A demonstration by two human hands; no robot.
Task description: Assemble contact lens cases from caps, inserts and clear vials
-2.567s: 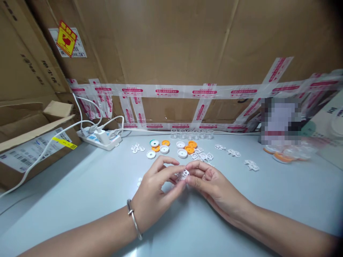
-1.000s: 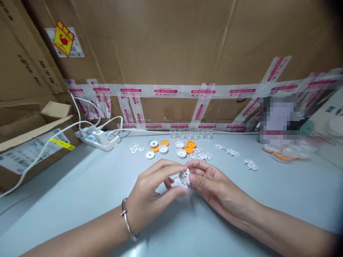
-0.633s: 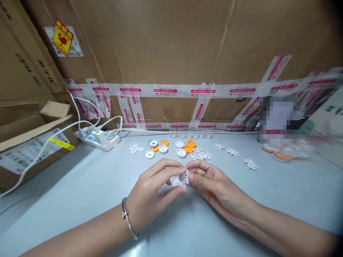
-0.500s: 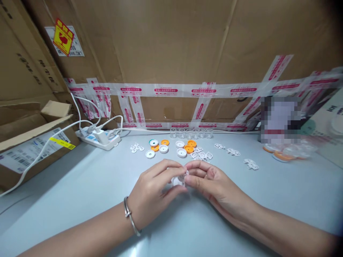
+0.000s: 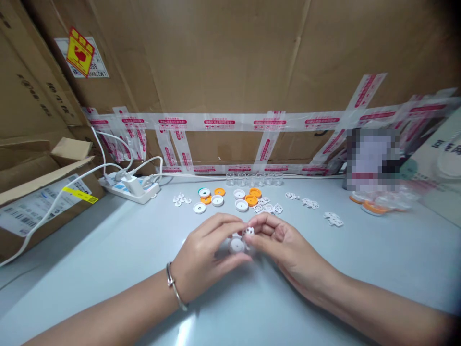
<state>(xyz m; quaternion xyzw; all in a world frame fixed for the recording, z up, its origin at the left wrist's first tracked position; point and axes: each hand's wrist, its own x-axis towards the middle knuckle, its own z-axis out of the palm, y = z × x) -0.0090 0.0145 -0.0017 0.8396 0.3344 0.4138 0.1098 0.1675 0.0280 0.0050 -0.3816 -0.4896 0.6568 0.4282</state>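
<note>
Many small caps (image 5: 240,205) on grey table (image 5: 108,250)

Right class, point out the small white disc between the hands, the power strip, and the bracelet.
small white disc (image 5: 237,245), head view, its round face.
power strip (image 5: 117,188), head view, its white body.
bracelet (image 5: 175,291), head view, band at the left wrist.
</note>
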